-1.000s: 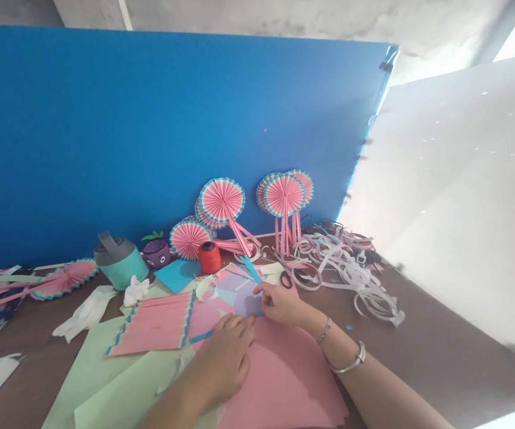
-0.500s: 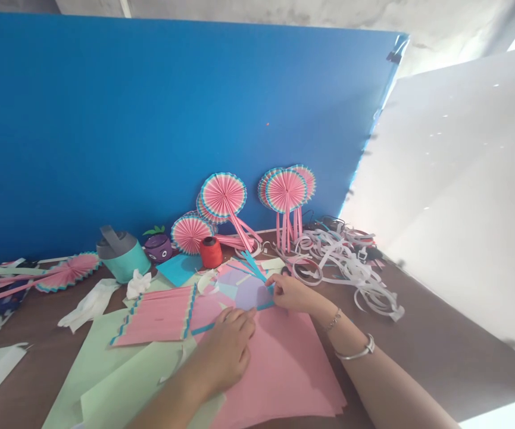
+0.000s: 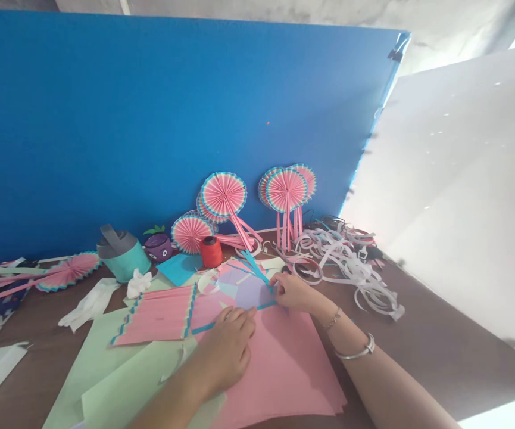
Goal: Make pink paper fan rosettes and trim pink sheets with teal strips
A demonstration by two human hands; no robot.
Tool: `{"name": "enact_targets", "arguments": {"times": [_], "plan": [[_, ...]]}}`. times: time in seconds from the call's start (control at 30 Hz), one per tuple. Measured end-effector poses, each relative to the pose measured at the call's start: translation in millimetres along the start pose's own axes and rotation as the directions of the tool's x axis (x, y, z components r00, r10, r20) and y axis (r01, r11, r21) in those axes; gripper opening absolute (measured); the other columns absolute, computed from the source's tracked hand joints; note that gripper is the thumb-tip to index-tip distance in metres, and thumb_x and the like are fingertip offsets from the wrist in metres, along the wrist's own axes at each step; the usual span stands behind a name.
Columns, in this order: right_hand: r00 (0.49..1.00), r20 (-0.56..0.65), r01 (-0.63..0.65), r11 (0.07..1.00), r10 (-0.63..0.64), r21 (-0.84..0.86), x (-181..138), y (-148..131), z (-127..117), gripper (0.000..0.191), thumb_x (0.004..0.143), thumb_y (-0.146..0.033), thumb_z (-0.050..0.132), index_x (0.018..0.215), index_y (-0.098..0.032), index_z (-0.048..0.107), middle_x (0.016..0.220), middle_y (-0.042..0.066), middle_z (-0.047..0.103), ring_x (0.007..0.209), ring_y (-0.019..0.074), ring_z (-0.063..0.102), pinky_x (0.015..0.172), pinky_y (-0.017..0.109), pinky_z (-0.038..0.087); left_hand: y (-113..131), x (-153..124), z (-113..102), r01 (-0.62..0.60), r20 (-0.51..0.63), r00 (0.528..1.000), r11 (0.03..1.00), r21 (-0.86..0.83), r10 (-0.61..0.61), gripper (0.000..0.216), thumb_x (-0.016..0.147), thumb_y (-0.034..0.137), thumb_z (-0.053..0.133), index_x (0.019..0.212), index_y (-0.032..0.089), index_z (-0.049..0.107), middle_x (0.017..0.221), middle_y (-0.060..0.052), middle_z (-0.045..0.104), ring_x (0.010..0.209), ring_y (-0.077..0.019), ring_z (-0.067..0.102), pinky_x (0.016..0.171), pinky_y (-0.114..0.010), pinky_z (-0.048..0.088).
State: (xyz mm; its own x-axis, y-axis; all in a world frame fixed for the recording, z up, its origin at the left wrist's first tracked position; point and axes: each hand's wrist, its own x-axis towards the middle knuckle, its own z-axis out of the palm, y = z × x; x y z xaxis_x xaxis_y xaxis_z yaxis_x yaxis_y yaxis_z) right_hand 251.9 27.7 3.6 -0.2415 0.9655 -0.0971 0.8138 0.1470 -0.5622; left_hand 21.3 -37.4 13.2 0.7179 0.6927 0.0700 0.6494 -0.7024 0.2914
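Observation:
My left hand (image 3: 230,339) lies flat, fingers spread, on a sheet of pink paper (image 3: 284,369). A narrow blue paper strip (image 3: 203,328) runs along the sheet's far edge and passes under my left fingers. At that strip's right end, my right hand (image 3: 293,292) is closed in a pinch on blue paper; its fingertips are partly hidden. Loose blue paper strips (image 3: 252,265) fan out just beyond the right fingertips. To the left, a pleated pink paper piece (image 3: 159,316) with blue and cream ends rests on green paper (image 3: 123,381).
Round pink paper fans (image 3: 224,195) lean against the blue board (image 3: 150,119). A red thread spool (image 3: 211,252), a purple pot (image 3: 158,247) and a teal container (image 3: 125,256) stand at the back. Curled white strips (image 3: 337,256) are heaped to the right. Crumpled tissue (image 3: 139,283) lies left.
My right hand has shifted very slightly to the right along the paper's far edge. My left hand stays in place on the pink paper.

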Motion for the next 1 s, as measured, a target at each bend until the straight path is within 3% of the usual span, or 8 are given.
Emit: {"name": "enact_targets", "arguments": {"times": [0.7, 0.9, 1.0], "plan": [[0.997, -0.057, -0.048, 0.998, 0.046, -0.038, 0.5, -3.0, 1.4, 0.037, 0.065, 0.0, 0.054, 0.098, -0.013, 0.064, 0.072, 0.003, 0.065, 0.07, 0.0167, 0.057, 0.061, 0.023, 0.036, -1.2, -0.4, 2.9, -0.019, -0.017, 1.0, 0.999, 0.043, 0.02, 0.029, 0.08, 0.008, 0.043, 0.101, 0.019, 0.058, 0.137, -0.008, 0.054, 0.121, -0.0234, 0.048, 0.108, -0.047, 0.033], [0.994, -0.066, -0.081, 0.997, 0.081, 0.016, 0.4, -0.5, -5.0, 0.016, 0.061, -0.006, 0.062, 0.073, -0.015, 0.066, 0.08, 0.006, 0.067, 0.075, 0.0182, 0.059, 0.064, 0.024, 0.038, -3.0, -1.2, 6.4, -0.037, -0.02, 0.999, 0.996, 0.079, 0.039, 0.031, 0.081, 0.009, 0.042, 0.106, 0.02, 0.057, 0.139, -0.007, 0.052, 0.121, -0.0236, 0.048, 0.108, -0.048, 0.033], [0.996, -0.03, -0.077, 0.994, 0.08, 0.081, 1.3, 2.6, -7.3, 0.012, 0.061, -0.007, 0.059, 0.066, -0.016, 0.065, 0.074, 0.004, 0.066, 0.071, 0.0165, 0.059, 0.061, 0.023, 0.039, -3.9, -2.0, 7.9, -0.041, -0.031, 0.999, 0.995, 0.086, 0.044, 0.033, 0.081, 0.008, 0.042, 0.109, 0.02, 0.056, 0.141, -0.007, 0.05, 0.121, -0.0234, 0.048, 0.107, -0.048, 0.034]]}}
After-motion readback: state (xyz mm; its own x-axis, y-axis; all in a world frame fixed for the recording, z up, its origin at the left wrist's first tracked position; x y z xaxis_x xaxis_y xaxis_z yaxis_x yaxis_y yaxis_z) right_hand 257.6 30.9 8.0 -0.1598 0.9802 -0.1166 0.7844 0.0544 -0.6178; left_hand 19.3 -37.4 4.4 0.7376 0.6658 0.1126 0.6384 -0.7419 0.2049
